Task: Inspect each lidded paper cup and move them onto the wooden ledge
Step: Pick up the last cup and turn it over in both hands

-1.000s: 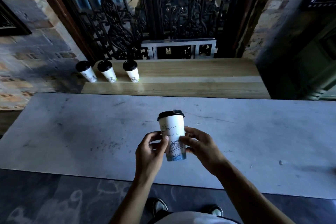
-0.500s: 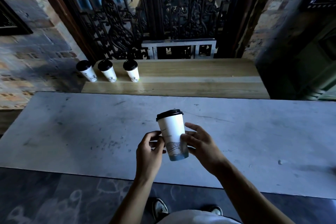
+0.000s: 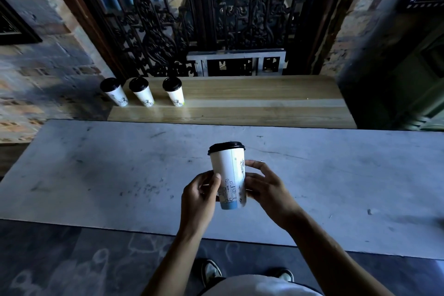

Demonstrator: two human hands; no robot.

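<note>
I hold a white paper cup [image 3: 228, 170] with a black lid and line drawings above the grey stone counter [image 3: 120, 170], tilted slightly left. My left hand [image 3: 198, 197] grips its lower left side and my right hand [image 3: 266, 187] its lower right side. Three more lidded cups stand upright in a row at the left end of the wooden ledge [image 3: 252, 103]: one at the far left [image 3: 115, 92], one in the middle [image 3: 143, 92], one on the right [image 3: 174, 92].
An ornate black iron grille [image 3: 192, 19] rises behind the ledge, with brick walls on both sides. The ledge to the right of the three cups is bare wood. My shoes [image 3: 211, 271] show below the counter's near edge.
The cup has been turned in my hands, showing a seam and a different part of the drawing. It sits at about the same place above the counter.
</note>
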